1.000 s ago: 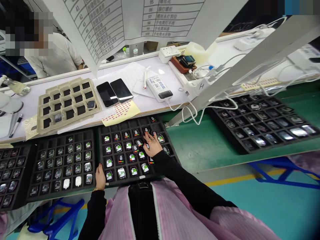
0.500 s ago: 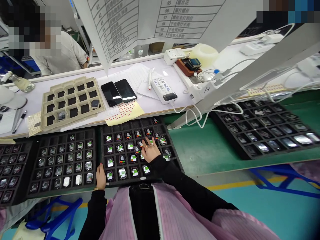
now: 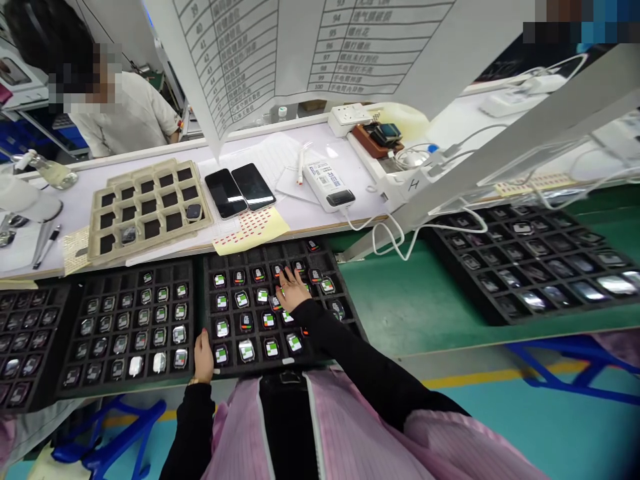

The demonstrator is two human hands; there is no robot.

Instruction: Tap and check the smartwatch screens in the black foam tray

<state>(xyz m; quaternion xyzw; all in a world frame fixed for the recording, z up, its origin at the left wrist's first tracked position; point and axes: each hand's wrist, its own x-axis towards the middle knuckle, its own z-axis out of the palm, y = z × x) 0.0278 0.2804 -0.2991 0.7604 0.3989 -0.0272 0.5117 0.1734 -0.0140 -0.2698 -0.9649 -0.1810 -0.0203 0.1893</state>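
R hand (image 3: pixel 293 295) over smartwatches (image 3: pixel 271 347) mid black tray (image 3: pixel 250 257), fingers spread, tips on screens. L hand (image 3: pixel 203 355) on tray's near-left corner, fingers together; grip can't tell. Tray at tabletop (image 3: pixel 400 300) near edge.

My right hand (image 3: pixel 291 293) lies flat on lit smartwatches in the black tray (image 3: pixel 345 330), fingers spread. My left hand (image 3: pixel 203 357) grips the tray's near-left corner. Two phones (image 3: pixel 240 190) beyond.
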